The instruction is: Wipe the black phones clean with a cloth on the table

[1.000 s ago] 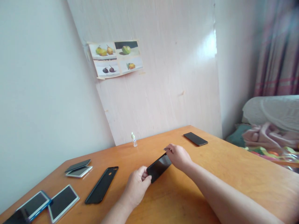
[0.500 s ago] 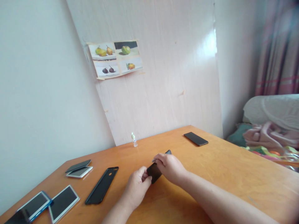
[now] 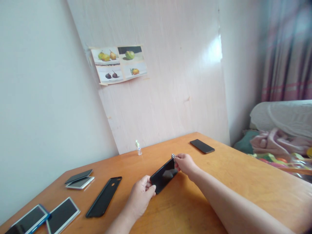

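Observation:
My left hand (image 3: pixel 142 194) grips the lower left end of a black phone (image 3: pixel 163 175), thumb on its front edge. The phone is tilted above the table, its dark glossy screen towards me. At the phone's upper right end, my right hand (image 3: pixel 185 165) is closed on a small whitish-grey piece (image 3: pixel 173 156), perhaps a cloth or wipe. Most of that piece is hidden by the fingers. An empty black phone case (image 3: pixel 104 197) with a camera cut-out lies left of my left hand.
Several phones lie on the wooden table (image 3: pixel 214 195): one black phone (image 3: pixel 202 146) at the back right, a white phone (image 3: pixel 63 215) and a blue-edged phone (image 3: pixel 29 221) front left, plus a white one (image 3: pixel 80 182) under a dark flat piece (image 3: pixel 78 176). A small spray bottle (image 3: pixel 138 149) stands behind.
My right hand has slid from the middle of the phone to its upper right end, taking the whitish piece along. More of the screen shows. My left hand keeps its grip.

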Tool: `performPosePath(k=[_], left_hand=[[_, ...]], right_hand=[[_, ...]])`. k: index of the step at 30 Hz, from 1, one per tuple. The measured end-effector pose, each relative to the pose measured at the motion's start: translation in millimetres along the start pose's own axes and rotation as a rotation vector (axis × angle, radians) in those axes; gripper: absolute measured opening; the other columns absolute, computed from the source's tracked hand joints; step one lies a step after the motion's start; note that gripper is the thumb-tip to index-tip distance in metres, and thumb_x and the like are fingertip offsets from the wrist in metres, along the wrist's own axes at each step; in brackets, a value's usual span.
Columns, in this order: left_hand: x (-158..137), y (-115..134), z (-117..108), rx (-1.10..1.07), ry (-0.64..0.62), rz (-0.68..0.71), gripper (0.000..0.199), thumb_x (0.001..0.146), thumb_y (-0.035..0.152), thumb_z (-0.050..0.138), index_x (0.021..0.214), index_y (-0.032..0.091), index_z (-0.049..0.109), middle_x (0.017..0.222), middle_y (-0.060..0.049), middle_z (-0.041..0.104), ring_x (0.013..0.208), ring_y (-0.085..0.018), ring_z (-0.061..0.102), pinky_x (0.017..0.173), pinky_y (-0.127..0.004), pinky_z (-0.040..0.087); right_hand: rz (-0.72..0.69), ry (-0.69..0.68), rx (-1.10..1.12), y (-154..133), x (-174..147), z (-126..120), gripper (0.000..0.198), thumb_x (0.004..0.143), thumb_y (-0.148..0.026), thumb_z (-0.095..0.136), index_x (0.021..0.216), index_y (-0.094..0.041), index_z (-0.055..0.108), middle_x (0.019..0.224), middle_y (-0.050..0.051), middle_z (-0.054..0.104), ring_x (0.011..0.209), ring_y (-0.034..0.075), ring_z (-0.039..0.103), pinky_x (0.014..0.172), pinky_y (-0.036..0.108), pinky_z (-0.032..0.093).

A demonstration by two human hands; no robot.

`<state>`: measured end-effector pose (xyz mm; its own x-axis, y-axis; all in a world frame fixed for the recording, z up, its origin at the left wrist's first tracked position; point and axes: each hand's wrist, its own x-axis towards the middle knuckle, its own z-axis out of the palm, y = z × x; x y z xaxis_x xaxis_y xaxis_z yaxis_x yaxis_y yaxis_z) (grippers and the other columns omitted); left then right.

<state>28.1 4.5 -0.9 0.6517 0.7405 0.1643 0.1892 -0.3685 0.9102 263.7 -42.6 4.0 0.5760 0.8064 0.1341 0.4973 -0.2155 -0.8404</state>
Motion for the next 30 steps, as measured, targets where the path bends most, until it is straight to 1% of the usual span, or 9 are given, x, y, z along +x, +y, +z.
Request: performPosePath(k=[5, 8, 11, 17, 20, 23, 26, 28, 30], left_hand=[[0, 0, -3, -0.038, 0.003, -0.051, 0.012, 0.077, 0.028, 0.058, 0.084, 0.017, 0.057, 0.067, 0.004, 0.056, 0.064, -0.013, 0.058, 0.063, -0.023, 0.046], [1, -1, -4, -0.044, 0.008, -0.065, 0.014, 0.077, 0.029, 0.06, 0.084, 0.017, 0.057, 0.067, 0.004, 0.055, 0.065, -0.013, 0.058, 0.063, -0.023, 0.046], [1, -3, -2, -0.049, 0.019, -0.041, 0.014, 0.076, 0.029, 0.061, 0.084, 0.018, 0.058, 0.068, 0.003, 0.056, 0.065, -0.013, 0.057, 0.064, -0.023, 0.046], [2, -3, 1, 0.018, 0.024, 0.071, 0.009, 0.074, 0.023, 0.06, 0.081, 0.017, 0.061, 0.066, 0.002, 0.059, 0.063, -0.013, 0.055, 0.063, -0.023, 0.042], [3, -4, 0, 0.036, 0.027, 0.08, 0.011, 0.074, 0.023, 0.06, 0.082, 0.017, 0.063, 0.068, 0.002, 0.059, 0.066, -0.014, 0.054, 0.063, -0.022, 0.041], [5, -6, 0, 0.054, 0.033, 0.08, 0.008, 0.073, 0.022, 0.061, 0.078, 0.016, 0.06, 0.066, 0.003, 0.057, 0.065, -0.013, 0.051, 0.061, -0.022, 0.038], [4, -7, 1, 0.037, 0.026, 0.117, 0.006, 0.073, 0.018, 0.058, 0.079, 0.017, 0.059, 0.068, 0.002, 0.055, 0.065, -0.013, 0.049, 0.059, -0.021, 0.037], [3, -5, 2, 0.025, 0.014, 0.137, 0.009, 0.073, 0.015, 0.055, 0.082, 0.017, 0.059, 0.071, 0.002, 0.056, 0.067, -0.013, 0.05, 0.06, -0.021, 0.037], [2, -3, 2, 0.046, 0.024, 0.12, 0.007, 0.073, 0.016, 0.056, 0.079, 0.017, 0.059, 0.069, 0.003, 0.056, 0.066, -0.013, 0.05, 0.061, -0.021, 0.037]], right_hand=[[-0.007, -0.038, -0.159, 11, 2, -4, 0.028, 0.08, -0.023, 0.057, 0.053, -0.017, 0.061, 0.051, 0.006, 0.064, 0.049, 0.015, 0.058, 0.051, 0.024, 0.041], [-0.048, -0.012, -0.261, 13, 0, -8, 0.029, 0.077, -0.023, 0.061, 0.049, -0.018, 0.06, 0.052, 0.008, 0.063, 0.056, 0.018, 0.06, 0.055, 0.026, 0.04], [-0.107, 0.048, -0.319, 8, -1, -11, 0.027, 0.083, -0.026, 0.056, 0.059, -0.018, 0.065, 0.065, 0.009, 0.067, 0.066, 0.019, 0.061, 0.06, 0.027, 0.039], [-0.29, 0.129, -0.336, -11, -13, -12, 0.03, 0.095, -0.029, 0.041, 0.094, -0.02, 0.069, 0.094, 0.007, 0.07, 0.088, 0.018, 0.062, 0.075, 0.026, 0.04], [-0.419, 0.086, -0.339, -23, -31, -6, 0.024, 0.093, -0.025, 0.046, 0.1, -0.024, 0.069, 0.102, 0.005, 0.07, 0.101, 0.019, 0.059, 0.086, 0.027, 0.038], [-0.648, 0.003, -0.336, -35, -52, 6, 0.023, 0.092, -0.021, 0.047, 0.099, -0.025, 0.069, 0.102, 0.005, 0.071, 0.11, 0.02, 0.058, 0.098, 0.033, 0.033], [-0.851, -0.094, -0.289, -44, -69, 17, 0.025, 0.093, -0.019, 0.046, 0.105, -0.027, 0.067, 0.113, 0.004, 0.07, 0.112, 0.019, 0.058, 0.105, 0.038, 0.028], [-0.888, -0.128, -0.266, -46, -72, 18, 0.026, 0.093, -0.02, 0.046, 0.106, -0.027, 0.067, 0.116, 0.004, 0.069, 0.109, 0.018, 0.06, 0.105, 0.038, 0.028], [-0.846, -0.108, -0.276, -44, -67, 15, 0.025, 0.093, -0.019, 0.045, 0.103, -0.026, 0.068, 0.11, 0.004, 0.07, 0.104, 0.017, 0.062, 0.105, 0.038, 0.029]])
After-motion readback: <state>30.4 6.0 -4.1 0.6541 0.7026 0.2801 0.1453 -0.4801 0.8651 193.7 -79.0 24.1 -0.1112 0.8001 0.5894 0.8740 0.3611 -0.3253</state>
